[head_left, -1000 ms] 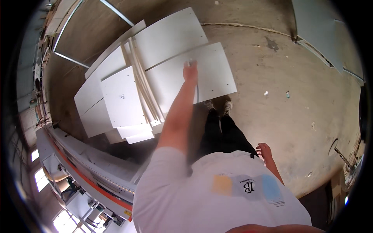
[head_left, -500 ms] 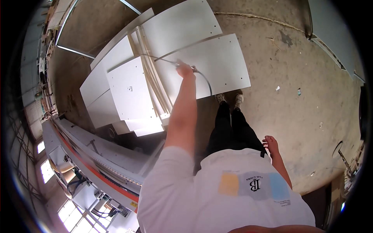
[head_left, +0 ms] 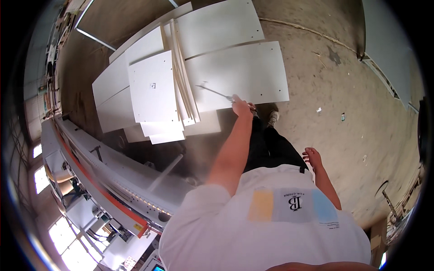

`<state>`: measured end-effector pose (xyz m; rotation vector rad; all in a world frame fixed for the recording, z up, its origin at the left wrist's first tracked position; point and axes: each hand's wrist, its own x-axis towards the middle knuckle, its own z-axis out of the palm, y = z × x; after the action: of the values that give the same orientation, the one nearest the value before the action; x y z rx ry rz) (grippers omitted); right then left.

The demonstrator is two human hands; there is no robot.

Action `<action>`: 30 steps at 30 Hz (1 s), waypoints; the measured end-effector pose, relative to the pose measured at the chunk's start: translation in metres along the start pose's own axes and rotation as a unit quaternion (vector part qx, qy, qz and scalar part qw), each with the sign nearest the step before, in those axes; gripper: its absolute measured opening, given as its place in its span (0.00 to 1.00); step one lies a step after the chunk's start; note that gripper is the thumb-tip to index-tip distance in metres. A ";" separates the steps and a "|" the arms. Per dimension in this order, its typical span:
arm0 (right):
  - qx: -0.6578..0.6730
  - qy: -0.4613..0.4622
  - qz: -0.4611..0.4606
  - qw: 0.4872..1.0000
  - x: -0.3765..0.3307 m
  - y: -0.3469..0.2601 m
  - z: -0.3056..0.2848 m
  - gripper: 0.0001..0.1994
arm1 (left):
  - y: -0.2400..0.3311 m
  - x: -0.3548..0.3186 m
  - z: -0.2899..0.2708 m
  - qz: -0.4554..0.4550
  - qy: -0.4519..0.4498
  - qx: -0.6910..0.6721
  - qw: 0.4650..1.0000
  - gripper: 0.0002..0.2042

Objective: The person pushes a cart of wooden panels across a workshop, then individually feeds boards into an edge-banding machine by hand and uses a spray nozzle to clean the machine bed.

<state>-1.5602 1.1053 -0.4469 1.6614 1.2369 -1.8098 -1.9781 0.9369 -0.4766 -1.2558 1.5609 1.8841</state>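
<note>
My left hand [head_left: 241,107] is closed round the handle of an air blow gun, its thin metal nozzle [head_left: 216,93] pointing up and left over a white panel [head_left: 239,72]. The panel has small dark holes near its edges and lies on a stack of white boards. To the left, a squarer white panel [head_left: 151,90] with a small label rests on top, beside several narrow strips [head_left: 183,77] set side by side. My right hand [head_left: 313,157] hangs by my right hip, fingers loosely apart, holding nothing.
A long machine with an orange-red rail [head_left: 86,171] stands at the lower left. At the upper right is a large grey panel-like structure [head_left: 389,49]. Small scraps [head_left: 342,117] lie on the concrete floor to my right. My shoes [head_left: 273,118] are close to the stack's near edge.
My left hand has drawn back toward me and right, bringing the blow gun from above the strips to the panel's near edge. My right hand still hangs at my side.
</note>
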 end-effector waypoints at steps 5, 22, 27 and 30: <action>-0.040 -0.002 -0.005 0.999 0.010 0.000 -0.014 0.22 | -0.013 -0.047 -0.019 -0.104 0.036 -0.035 0.993 0.22; -0.163 -0.042 -0.037 0.985 0.030 -0.010 -0.018 0.21 | -0.054 -0.124 -0.214 -0.037 -0.046 -0.053 0.997 0.22; -0.216 -0.068 -0.070 0.972 0.000 -0.007 0.033 0.21 | -0.056 -0.143 -0.297 0.017 -0.058 0.014 0.998 0.21; -0.294 -0.089 -0.098 0.947 -0.020 -0.006 0.060 0.20 | -0.075 -0.141 -0.356 0.068 -0.089 -0.057 0.992 0.21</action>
<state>-1.5961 1.0547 -0.4317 1.0523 1.6916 -1.4431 -1.7103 0.6652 -0.3971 -1.0152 1.4958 2.1336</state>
